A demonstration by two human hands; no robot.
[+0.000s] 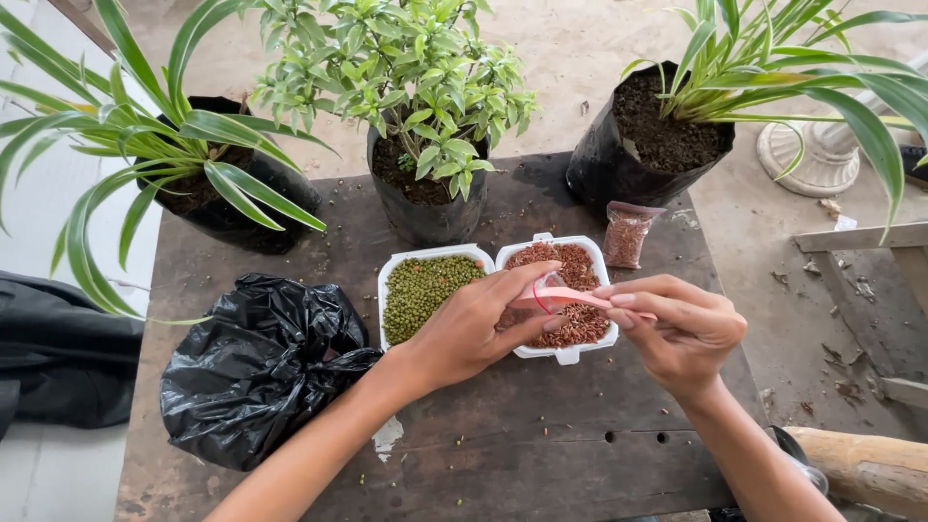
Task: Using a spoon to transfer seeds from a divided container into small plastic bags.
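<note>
Both hands met over the red-seed tray (580,266) on the table (541,435): the left hand (471,324) and right hand (681,329) each pinched an end of a small pink packet (565,298) held just above the seeds. It looked light, thin and floppy, likely slippery, best gripped at its edges. The fingers hid much of it, so its contents and any opening could not be made out.

You are looking down at a dark, worn wooden table (541,445) standing on a pale concrete floor (599,48) in flat daylight. To your right a white stone pedestal (822,159) sits on the floor, near grey wooden planks (870,242) and a log (870,469).
</note>
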